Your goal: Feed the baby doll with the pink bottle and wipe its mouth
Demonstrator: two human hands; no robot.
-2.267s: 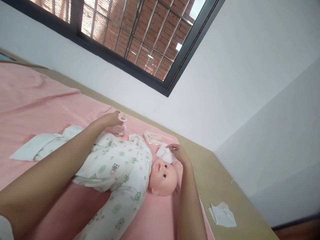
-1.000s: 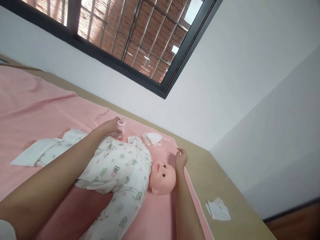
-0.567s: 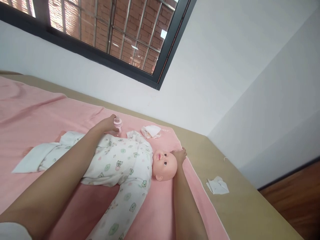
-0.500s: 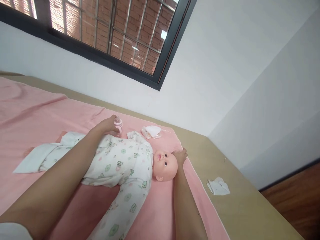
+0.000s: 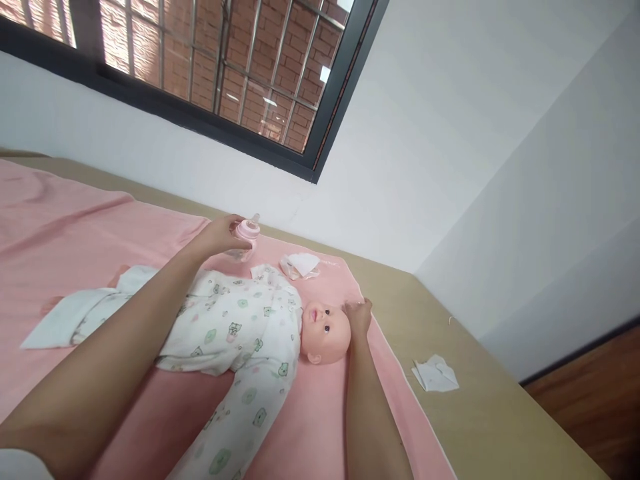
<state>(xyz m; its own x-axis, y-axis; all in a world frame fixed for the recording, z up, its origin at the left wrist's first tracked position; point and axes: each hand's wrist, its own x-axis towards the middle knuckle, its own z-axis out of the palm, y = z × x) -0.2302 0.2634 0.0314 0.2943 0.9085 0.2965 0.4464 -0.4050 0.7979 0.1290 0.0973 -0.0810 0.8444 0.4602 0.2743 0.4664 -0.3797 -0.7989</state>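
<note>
A baby doll [image 5: 235, 327] in white printed clothes lies on its back on a pink blanket [image 5: 320, 407], its bald head [image 5: 327, 337] toward the right. My left hand [image 5: 225, 235] is closed around a clear baby bottle [image 5: 249, 230] with a pink collar and a teat, tilted above the blanket beyond the doll's body. Just past the top of the doll's head, my right hand [image 5: 359, 317] rests with its fingers curled together. Whatever those fingers may hold is too small to make out. My left forearm crosses over the doll's legs and hides part of them.
A clear plastic packet with white tissue [image 5: 303, 263] lies on the blanket beyond the doll's shoulder. On the tan bed surface [image 5: 480, 407] at the right is a folded white tissue [image 5: 436, 373]. A white wall [image 5: 390, 180] and a barred window [image 5: 270, 73] border the far side.
My left hand has lifted the bottle up and slightly right, so its teat and collar now show. My right hand stays by the doll's head, its fingers more curled in.
</note>
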